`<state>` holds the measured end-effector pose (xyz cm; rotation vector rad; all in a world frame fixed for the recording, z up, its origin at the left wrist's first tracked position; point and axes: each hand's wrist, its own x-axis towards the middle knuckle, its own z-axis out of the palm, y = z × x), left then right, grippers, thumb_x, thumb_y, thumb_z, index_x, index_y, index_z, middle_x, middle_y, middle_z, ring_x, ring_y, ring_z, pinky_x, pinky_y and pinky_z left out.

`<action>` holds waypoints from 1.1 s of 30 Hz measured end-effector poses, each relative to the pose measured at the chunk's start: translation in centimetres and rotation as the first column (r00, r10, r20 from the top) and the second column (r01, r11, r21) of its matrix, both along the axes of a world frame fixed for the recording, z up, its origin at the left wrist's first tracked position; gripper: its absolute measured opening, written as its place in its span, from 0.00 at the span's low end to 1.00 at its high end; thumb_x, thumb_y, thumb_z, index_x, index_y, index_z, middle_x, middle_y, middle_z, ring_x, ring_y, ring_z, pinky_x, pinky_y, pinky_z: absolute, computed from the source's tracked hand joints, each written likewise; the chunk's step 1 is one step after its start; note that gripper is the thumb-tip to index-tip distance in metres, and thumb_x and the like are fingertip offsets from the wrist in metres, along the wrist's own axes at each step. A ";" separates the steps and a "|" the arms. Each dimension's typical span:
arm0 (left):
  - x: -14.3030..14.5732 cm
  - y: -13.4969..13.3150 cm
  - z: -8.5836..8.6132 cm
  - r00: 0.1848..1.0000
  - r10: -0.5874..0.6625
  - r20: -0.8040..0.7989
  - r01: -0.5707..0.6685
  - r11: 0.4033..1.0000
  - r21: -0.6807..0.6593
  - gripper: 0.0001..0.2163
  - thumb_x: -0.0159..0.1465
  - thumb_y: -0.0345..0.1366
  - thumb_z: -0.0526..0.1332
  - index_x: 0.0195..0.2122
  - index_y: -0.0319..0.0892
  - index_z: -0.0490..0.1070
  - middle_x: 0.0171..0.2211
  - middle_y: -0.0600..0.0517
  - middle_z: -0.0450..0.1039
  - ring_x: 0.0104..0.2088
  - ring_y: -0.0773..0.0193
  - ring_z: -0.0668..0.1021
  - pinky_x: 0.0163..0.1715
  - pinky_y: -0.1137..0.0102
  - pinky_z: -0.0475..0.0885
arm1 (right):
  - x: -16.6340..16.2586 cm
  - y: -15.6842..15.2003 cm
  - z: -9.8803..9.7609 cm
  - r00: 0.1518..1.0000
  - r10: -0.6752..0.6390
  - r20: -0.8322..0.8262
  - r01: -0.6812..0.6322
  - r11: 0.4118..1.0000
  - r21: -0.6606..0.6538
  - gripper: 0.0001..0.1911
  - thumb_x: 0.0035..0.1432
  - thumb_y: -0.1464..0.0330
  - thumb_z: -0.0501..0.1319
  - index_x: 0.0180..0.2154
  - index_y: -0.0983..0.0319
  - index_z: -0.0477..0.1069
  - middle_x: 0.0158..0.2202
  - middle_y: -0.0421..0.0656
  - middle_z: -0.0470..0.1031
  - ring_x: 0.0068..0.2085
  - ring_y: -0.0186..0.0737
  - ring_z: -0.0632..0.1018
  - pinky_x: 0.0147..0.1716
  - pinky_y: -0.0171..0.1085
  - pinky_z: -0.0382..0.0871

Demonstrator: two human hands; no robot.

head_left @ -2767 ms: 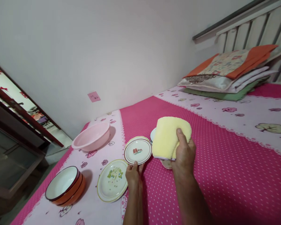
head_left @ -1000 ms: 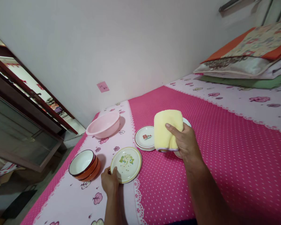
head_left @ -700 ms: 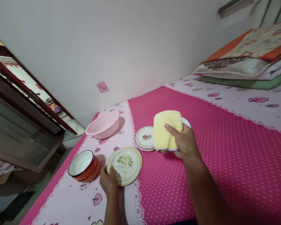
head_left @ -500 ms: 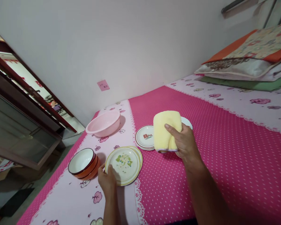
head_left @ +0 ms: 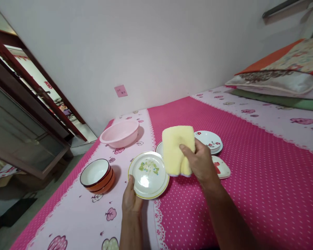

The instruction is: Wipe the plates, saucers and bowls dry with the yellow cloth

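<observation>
My left hand (head_left: 131, 198) grips the lower left rim of a white plate (head_left: 148, 175) with a yellow edge and a green leaf pattern, thumb on top and fingers beneath. The plate is tilted toward me; whether another lies under it is hidden. My right hand (head_left: 200, 158) pinches a folded yellow cloth (head_left: 177, 149), held just right of the plate and apparently overlapping its edge in view. Behind the cloth, a white plate with a dark red rim (head_left: 159, 148) shows only its left part.
Stacked orange bowls (head_left: 104, 184) stand left, with a pink basin (head_left: 120, 133) beyond. White flowered plates (head_left: 208, 140) and a small squarish dish (head_left: 221, 168) lie right, near my forearm. Folded bedding (head_left: 281, 85) sits far right against the wall (head_left: 156, 52).
My left hand has lifted the yellow-edged plate and tilted it, bringing it right. My right hand has moved the cloth left toward the plate, uncovering the flowered plates. The view has shifted slightly.
</observation>
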<state>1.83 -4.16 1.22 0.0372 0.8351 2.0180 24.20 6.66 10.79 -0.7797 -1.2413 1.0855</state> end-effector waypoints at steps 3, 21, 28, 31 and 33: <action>0.6 0.2 -0.4 0.993 -0.114 0.029 0.111 0.988 0.104 0.24 0.74 0.39 0.55 0.70 0.40 0.62 0.52 0.39 0.81 0.49 0.53 0.85 0.64 0.56 0.68 | -1.5 -0.6 -0.5 0.960 -0.142 0.242 0.084 0.968 0.235 0.09 0.60 0.64 0.60 0.41 0.61 0.74 0.38 0.47 0.80 0.38 0.48 0.80 0.38 0.45 0.74; 3.3 0.9 1.0 0.980 -0.168 0.107 0.144 0.969 0.198 0.27 0.74 0.52 0.51 0.66 0.41 0.69 0.57 0.41 0.79 0.62 0.50 0.76 0.67 0.55 0.64 | -5.3 -3.3 -2.0 0.358 -0.098 0.929 -0.330 0.917 0.224 0.23 0.54 0.67 0.73 0.51 0.62 0.71 0.54 0.52 0.73 0.55 0.57 0.72 0.53 0.49 0.67; 3.7 0.9 0.8 0.968 -0.211 0.134 0.180 0.961 0.210 0.26 0.73 0.52 0.52 0.59 0.37 0.76 0.52 0.39 0.82 0.59 0.49 0.78 0.65 0.56 0.67 | -5.4 -4.3 -2.0 0.211 0.153 0.965 -0.461 0.886 -0.039 0.13 0.54 0.81 0.59 0.40 0.63 0.75 0.43 0.48 0.80 0.45 0.46 0.77 0.39 0.38 0.61; 3.8 0.9 1.1 0.967 -0.205 0.150 0.179 0.969 0.173 0.29 0.73 0.53 0.50 0.53 0.32 0.79 0.47 0.36 0.83 0.55 0.47 0.81 0.63 0.57 0.70 | -5.5 -5.0 -1.8 0.247 0.270 0.931 -0.544 0.833 -0.097 0.11 0.51 0.79 0.60 0.35 0.62 0.75 0.39 0.45 0.80 0.41 0.43 0.77 0.36 0.37 0.58; 4.1 1.0 1.4 0.970 -0.196 0.143 0.173 0.972 0.159 0.28 0.75 0.51 0.48 0.52 0.32 0.79 0.43 0.38 0.84 0.51 0.50 0.83 0.61 0.58 0.72 | -5.9 -5.4 -1.8 0.286 0.266 0.921 -0.597 0.801 -0.046 0.10 0.51 0.79 0.60 0.34 0.62 0.75 0.39 0.45 0.79 0.41 0.42 0.76 0.38 0.37 0.59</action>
